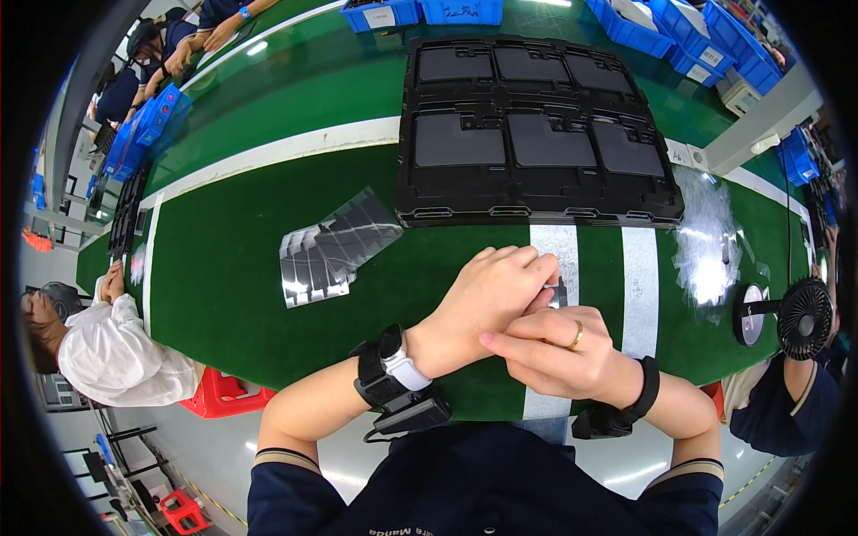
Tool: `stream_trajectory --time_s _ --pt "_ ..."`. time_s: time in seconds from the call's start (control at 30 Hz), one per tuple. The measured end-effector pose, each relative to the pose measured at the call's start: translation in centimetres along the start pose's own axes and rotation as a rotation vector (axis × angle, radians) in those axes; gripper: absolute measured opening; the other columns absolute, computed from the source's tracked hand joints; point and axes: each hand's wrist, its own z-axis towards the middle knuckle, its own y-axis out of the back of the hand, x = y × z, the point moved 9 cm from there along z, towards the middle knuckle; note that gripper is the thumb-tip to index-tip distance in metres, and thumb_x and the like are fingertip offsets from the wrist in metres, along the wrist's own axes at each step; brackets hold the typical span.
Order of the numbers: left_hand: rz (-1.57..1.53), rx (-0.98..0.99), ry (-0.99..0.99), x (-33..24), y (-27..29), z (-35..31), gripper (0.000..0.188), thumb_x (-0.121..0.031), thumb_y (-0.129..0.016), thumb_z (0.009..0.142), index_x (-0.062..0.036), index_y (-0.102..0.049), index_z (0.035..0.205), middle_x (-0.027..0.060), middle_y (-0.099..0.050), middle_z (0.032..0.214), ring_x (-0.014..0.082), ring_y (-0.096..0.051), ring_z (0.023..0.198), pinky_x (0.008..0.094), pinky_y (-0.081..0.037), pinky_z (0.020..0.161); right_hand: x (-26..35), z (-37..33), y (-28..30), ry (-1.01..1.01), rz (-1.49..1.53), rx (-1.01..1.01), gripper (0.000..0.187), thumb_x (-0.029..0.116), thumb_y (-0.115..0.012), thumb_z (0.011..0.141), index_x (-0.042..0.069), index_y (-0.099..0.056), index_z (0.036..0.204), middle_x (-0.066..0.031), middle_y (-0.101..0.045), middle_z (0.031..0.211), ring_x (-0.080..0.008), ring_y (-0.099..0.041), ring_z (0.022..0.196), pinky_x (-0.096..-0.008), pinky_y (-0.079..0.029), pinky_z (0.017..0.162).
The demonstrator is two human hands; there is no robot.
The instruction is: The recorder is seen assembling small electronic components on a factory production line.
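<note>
My left hand (492,290) and my right hand (563,353) meet over the near part of the green table, fingers curled inward. The right hand, with a ring on one finger, lies partly in front of the left and overlaps its fingertips. A small dark piece (559,295) peeks out between them; its kind is hidden by my fingers. Beyond the hands stands a black plastic tray (536,194), its compartments holding flat dark-grey panels (460,143). To the left of my hands lie transparent film strips (340,246) with dark sections, overlapping one another.
A heap of transparent film pieces (706,237) lies right of the tray. A small black fan (804,317) stands at the right edge. Blue bins (630,31) line the far side. A person in white (125,357) sits at the left; a metal post (760,134) rises at the right.
</note>
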Motion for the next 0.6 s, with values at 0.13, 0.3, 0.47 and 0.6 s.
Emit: stream_trajectory --time_s 0.13,0.3,0.47,0.6 --pt "-0.004 -0.006 -0.005 -0.05 0.05 0.01 0.011 -0.010 -0.060 0.075 -0.0073 -0.053 0.083 0.0056 -0.051 0.070 0.0246 -0.053 0.069 0.0361 -0.041 0.064 0.03 0.06 0.21 -0.003 -0.004 -0.015 0.045 -0.006 -0.068 0.052 0.010 -0.071 0.094 0.0010 -0.056 0.078 -0.0129 -0.056 0.058 -0.0247 -0.045 0.046" --pt "0.004 0.007 0.001 0.01 -0.04 0.04 0.011 -0.010 -0.059 0.075 -0.0075 -0.053 0.083 0.0057 -0.051 0.070 0.0243 -0.053 0.069 0.0361 -0.041 0.065 -0.12 -0.05 0.30 -0.015 -0.006 -0.028 0.045 -0.006 -0.068 0.051 0.010 -0.071 0.092 0.0014 -0.056 0.076 -0.0128 -0.056 0.057 -0.0243 -0.044 0.046" --pt "0.010 0.008 0.002 0.02 -0.08 -0.03 0.011 -0.010 -0.060 0.076 -0.0073 -0.053 0.084 0.0060 -0.052 0.071 0.0247 -0.054 0.070 0.0364 -0.042 0.066 0.05 -0.02 0.18 0.023 0.011 -0.027 0.045 -0.006 -0.071 0.053 0.010 -0.071 0.095 0.0010 -0.056 0.079 -0.0123 -0.056 0.057 -0.0240 -0.045 0.045" --pt "0.015 0.023 0.011 0.16 -0.25 -0.02 0.011 -0.010 -0.060 0.076 -0.0070 -0.054 0.085 0.0064 -0.053 0.072 0.0251 -0.055 0.071 0.0366 -0.042 0.066 0.16 -0.08 -0.24 0.035 -0.001 0.022 0.046 -0.006 -0.072 0.053 0.011 -0.071 0.096 0.0008 -0.054 0.081 -0.0118 -0.055 0.057 -0.0239 -0.045 0.045"
